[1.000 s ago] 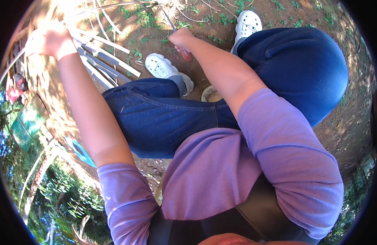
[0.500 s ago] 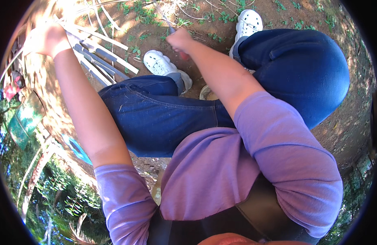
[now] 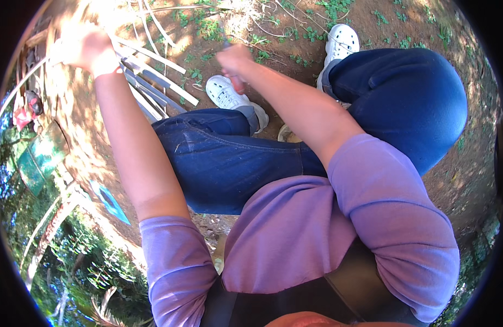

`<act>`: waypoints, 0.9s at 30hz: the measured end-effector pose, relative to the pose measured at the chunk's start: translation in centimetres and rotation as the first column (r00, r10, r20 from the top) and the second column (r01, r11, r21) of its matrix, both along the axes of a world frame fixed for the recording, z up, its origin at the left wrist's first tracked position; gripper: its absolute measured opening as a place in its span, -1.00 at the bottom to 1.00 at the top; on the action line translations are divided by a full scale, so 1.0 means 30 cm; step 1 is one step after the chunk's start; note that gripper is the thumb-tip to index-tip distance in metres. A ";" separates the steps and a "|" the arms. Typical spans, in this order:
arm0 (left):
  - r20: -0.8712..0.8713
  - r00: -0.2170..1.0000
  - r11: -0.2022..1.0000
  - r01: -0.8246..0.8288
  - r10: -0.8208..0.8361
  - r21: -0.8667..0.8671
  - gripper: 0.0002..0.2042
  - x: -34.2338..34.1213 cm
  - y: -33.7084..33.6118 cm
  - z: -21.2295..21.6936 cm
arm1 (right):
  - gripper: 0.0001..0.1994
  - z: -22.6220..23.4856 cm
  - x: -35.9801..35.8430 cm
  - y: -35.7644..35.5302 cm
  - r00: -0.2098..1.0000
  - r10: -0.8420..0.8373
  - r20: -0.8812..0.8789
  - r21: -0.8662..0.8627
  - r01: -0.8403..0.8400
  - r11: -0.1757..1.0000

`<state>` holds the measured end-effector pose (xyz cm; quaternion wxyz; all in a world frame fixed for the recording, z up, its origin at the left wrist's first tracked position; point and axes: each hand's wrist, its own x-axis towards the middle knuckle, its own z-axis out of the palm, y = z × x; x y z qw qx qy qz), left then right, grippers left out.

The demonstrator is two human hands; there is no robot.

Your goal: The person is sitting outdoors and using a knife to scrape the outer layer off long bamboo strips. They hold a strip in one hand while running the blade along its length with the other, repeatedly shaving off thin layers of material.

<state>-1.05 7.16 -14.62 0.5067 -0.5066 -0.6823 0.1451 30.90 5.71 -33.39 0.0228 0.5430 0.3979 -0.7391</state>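
Observation:
My left hand [image 3: 87, 50] is stretched out at the far left, washed out by sunlight. Its fingers look closed around a thin pale strip [image 3: 23, 82] that curves down to the left. In my right hand [image 3: 235, 59] is a knife, its red handle [image 3: 238, 85] showing below the fist. The grey blade [image 3: 225, 38] points away from me. Between the two hands lies a bundle of long flat strips [image 3: 164, 82], some white and some dark grey, on the ground.
My white clogs [image 3: 225, 92] and bent legs in blue jeans [image 3: 393, 103] frame the brown soil. Small green weeds [image 3: 334, 8] and loose thin strips [image 3: 156, 24] lie beyond. A blue flat thing [image 3: 110, 201], a red item [image 3: 22, 117] and leafy plants are at left.
The whole view has shifted, with the scene now farther right and slightly lower. Relative to the ground, my right hand with the knife has moved left and my left hand a little right.

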 end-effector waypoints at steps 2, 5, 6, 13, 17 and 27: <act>-0.081 0.996 0.999 -0.046 0.044 -0.024 -0.75 0.079 0.049 0.012 | -0.77 0.100 -0.037 0.007 0.961 -0.005 -0.278 0.174 0.055 0.983; -0.100 0.995 1.000 -0.014 0.015 0.011 -0.72 0.135 0.055 0.030 | -0.74 0.251 -0.061 0.054 0.927 0.185 -0.325 0.415 -0.037 0.909; 0.026 0.999 0.999 -0.038 0.037 0.030 -0.72 0.146 0.053 0.030 | -0.75 0.249 -0.048 0.053 0.947 0.166 -0.277 0.411 -0.040 0.911; 0.265 0.962 0.983 -0.112 0.071 0.143 -0.69 0.227 0.049 0.029 | -0.85 -0.151 0.125 0.041 0.998 0.013 0.067 -0.123 -0.004 0.992; 0.267 0.938 0.957 0.156 -0.221 0.245 -0.70 0.184 0.055 0.076 | -0.81 -0.141 0.108 0.045 0.997 -0.071 0.039 -0.078 0.074 0.994; 0.070 -0.570 0.449 -0.560 -0.818 0.696 -0.84 0.225 -0.092 0.134 | -0.73 0.202 0.028 0.242 0.848 -0.406 -0.341 0.039 0.445 0.895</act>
